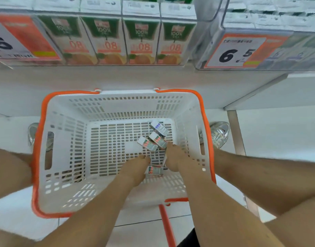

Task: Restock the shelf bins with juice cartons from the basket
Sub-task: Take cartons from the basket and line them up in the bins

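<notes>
Grip uncertain: the left hand (137, 168) and right hand (172, 157) are reaching down into the white basket (117, 107), among the juice cartons (158, 139) lying at 3 o'clock of its floor; whether either is closing on one, I cannot tell. At 12 o'clock, taller cartons (140, 41) are standing in the shelf bin (193, 47).

L grip (138, 169) & R grip (172, 157) down in basket (117, 107), among juice cartons (159, 128) at btm right.

Orange price tag (237, 52) reading 6.5 hangs upper right, and there's another orange tag (19, 40) far left. White tile floor (278, 132) down below, with a silvery sneaker (220, 133) on it.
</notes>
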